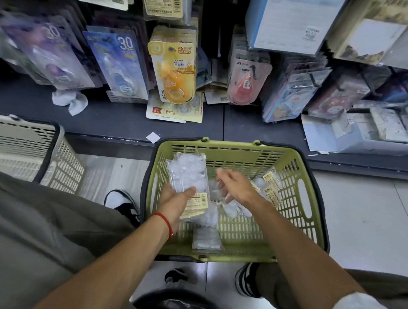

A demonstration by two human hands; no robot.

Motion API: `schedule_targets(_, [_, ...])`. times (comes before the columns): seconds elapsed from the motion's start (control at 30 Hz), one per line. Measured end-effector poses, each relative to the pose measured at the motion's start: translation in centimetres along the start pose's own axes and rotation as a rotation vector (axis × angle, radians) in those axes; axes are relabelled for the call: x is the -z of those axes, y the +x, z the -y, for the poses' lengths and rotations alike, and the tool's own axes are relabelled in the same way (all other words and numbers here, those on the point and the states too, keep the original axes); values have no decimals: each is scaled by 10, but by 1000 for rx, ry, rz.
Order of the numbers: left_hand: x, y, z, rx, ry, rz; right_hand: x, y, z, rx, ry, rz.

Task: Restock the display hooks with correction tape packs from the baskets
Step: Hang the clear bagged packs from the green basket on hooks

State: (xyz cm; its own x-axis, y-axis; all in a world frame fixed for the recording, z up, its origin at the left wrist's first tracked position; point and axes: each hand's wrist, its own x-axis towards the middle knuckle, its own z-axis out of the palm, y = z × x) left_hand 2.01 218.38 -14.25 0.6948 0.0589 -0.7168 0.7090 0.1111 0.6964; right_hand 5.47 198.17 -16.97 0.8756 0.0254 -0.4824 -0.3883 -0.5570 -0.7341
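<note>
A person looks down into a green basket (299,205) on the floor, both bare arms reaching in. The left hand (173,197) is closed on a small stack of clear correction tape packs (188,174), thumb pressed across the front, the stack tilted up above the basket floor. How many packs are in the stack cannot be told. The right hand (236,186) is lower in the basket, fingers curled down among loose clear packs (233,209); blur hides whether it has closed on one. A few more packs with yellow labels (270,185) lie against the basket's right wall, and one pack (206,241) lies flat near the front wall. A red string (165,221) circles the left wrist. A second basket (34,154), beige, stands to the left. Behind the baskets, four rows of hanging packs face forward: purple (55,54), blue (120,64), yellow (174,71) and pink (246,79).
</note>
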Motion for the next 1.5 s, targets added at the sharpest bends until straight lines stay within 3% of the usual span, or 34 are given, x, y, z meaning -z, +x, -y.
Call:
schedule_targets(0.03, [5, 0, -1, 7, -30, -2, 4, 6, -11, 6, -185, -67])
schedule_targets(0.1, [13, -2, -7, 20, -92, 36, 5, 15, -33, -40, -564, -47])
schedule_targets(0.2, [24, -5, -15, 38, -195, 139, -8, 18, -53, -145, -672, -37])
schedule_targets(0.27, [32, -6, -20, 58, -233, 194, -8, 19, -56, -117, -538, -75])
schedule_targets(0.33, [37, -7, -26, 63, -266, 233, 4, 17, -44, -76, -251, -45])
schedule_targets(0.47, [42, -10, -39, 1, -266, 272, 63, 3, 5, 82, 109, -1])
schedule_targets(0.63, [38, -19, -59, -162, -144, 285, 131, -35, 82, 277, 173, 40])
schedule_targets(0.77, [29, -29, -74, -243, -65, 338, 119, -43, 138, 386, -6, 69])
schedule_targets(0.87, [27, -42, -88, -245, -177, 436, 102, -47, 173, 481, -160, -126])
schedule_targets(1.0, [24, -60, -121, -381, -191, 470, 100, -57, 213, 621, -277, -403])
schedule_targets(1.17, [15, -80, -187, -501, -298, 451, 117, -71, 253, 585, 47, -570])
schedule_targets(1.27, [13, -90, -228, -596, -285, 446, 126, -80, 259, 435, 299, -434])
schedule_targets(1.37, [11, -94, -260, -681, -197, 420, 127, -81, 255, 481, 395, -217])
schedule_targets(1.5, [9, -93, -285, -736, -138, 378, 129, -72, 265, 511, 482, -237])
